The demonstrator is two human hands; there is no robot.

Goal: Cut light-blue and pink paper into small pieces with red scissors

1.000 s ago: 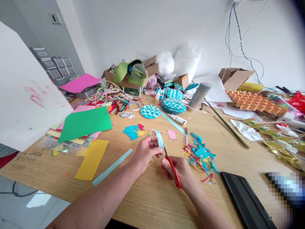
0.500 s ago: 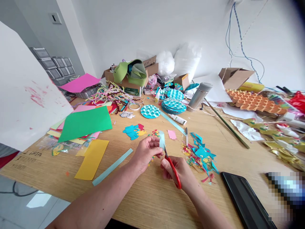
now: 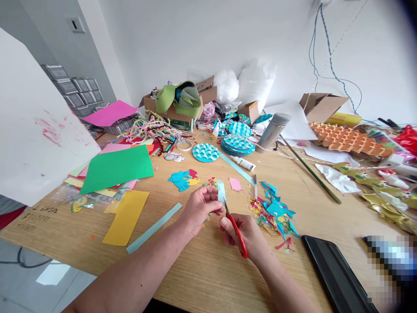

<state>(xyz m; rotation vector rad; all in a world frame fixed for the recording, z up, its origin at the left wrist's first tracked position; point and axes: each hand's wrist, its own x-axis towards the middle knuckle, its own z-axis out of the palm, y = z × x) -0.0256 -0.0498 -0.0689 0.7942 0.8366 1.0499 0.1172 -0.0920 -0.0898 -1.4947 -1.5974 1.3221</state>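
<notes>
My left hand (image 3: 199, 208) pinches the lower end of a short light-blue paper strip (image 3: 221, 190) that stands up from its fingers. My right hand (image 3: 246, 234) is wrapped round red-handled scissors (image 3: 236, 232), and their blades meet the strip just right of my left fingertips. Both hands hover over the wooden table (image 3: 208, 269) near its front middle. A pile of teal and coloured paper scraps (image 3: 274, 211) lies just right of the hands.
A long light-blue strip (image 3: 153, 228), a yellow sheet (image 3: 126, 217) and a green sheet (image 3: 116, 168) lie to the left. Teal scalloped discs (image 3: 205, 152), a glue bottle (image 3: 243, 163), a pen (image 3: 255, 186) and a steel flask (image 3: 272, 131) sit behind. A black tablet (image 3: 335, 274) lies at right.
The strip has turned from leaning left to standing more upright and looks shorter above my left fingers. Both hands stay in the same place.
</notes>
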